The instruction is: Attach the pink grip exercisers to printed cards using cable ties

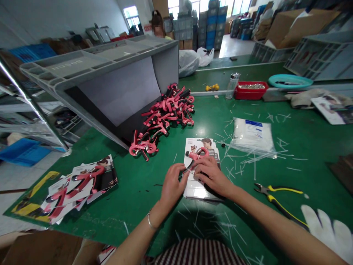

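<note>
A pink-and-black hand grip exerciser (pixel 202 152) lies on a printed backing card (pixel 190 147), at the top of a small stack of cards in front of me. My left hand (pixel 173 181) is at the card's left edge, its thumb and fingers closing round a thin white zip tie beside the dark handle. Bent over the exerciser from the right is my right hand (pixel 211 175), fingertips pressed on its lower part, which they partly hide. Carded exercisers (pixel 82 184) are piled at the left. Loose exercisers (pixel 168 110) spill from a tipped grey crate (pixel 110 60).
Right of the cards lie a bag of white zip ties (pixel 252 136), yellow-and-black pliers (pixel 278 200) and a white glove (pixel 327 228). Cut tie ends litter the green table (pixel 143 206). A red tray (pixel 250 91) and clear bottle (pixel 232 86) stand behind. Another person (pixel 157 27) is beyond the crate.
</note>
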Demonstrator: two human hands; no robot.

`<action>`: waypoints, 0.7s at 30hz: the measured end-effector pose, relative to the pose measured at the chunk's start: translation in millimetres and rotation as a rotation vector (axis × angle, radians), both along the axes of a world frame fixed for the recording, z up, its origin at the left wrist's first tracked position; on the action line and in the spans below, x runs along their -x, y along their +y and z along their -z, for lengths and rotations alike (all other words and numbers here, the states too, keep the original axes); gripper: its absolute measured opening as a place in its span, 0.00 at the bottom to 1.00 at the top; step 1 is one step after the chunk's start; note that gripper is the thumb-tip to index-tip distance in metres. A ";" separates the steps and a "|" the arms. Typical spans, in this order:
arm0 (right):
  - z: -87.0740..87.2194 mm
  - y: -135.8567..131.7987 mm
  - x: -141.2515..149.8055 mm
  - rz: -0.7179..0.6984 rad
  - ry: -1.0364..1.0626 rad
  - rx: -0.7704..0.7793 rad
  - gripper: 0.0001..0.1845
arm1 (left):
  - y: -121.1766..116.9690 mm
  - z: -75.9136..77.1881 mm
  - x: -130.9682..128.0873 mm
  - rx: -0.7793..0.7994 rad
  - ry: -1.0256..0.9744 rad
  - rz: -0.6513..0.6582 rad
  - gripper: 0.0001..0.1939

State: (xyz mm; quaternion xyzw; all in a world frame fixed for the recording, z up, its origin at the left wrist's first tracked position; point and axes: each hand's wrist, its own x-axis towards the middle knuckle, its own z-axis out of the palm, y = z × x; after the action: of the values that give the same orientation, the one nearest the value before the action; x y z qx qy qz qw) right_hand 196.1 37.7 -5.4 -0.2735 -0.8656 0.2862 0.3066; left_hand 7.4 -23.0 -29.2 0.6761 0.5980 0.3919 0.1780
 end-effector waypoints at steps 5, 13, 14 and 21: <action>-3.5 -12.2 -34.7 0.191 -0.139 -0.070 0.08 | -0.7 -5.2 10.4 0.106 -0.090 -0.022 0.10; 49.9 -63.4 -268.4 0.593 -0.852 -0.086 0.58 | 10.5 -50.8 24.3 0.629 -1.015 -0.070 0.25; 57.5 -63.4 -286.4 0.595 -0.894 -0.061 0.55 | 15.3 -52.9 18.9 0.700 -1.084 -0.001 0.25; 24.8 -40.8 -258.9 0.490 -0.605 0.350 0.18 | 32.7 -34.8 -19.8 0.656 -1.124 0.108 0.22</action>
State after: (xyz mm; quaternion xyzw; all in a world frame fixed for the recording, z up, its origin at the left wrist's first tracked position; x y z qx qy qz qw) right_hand 455.0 -3.1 -30.2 -0.5906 -0.7644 0.2544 0.0464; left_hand 27.2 9.8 5.6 0.3079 0.4676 0.4734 0.6800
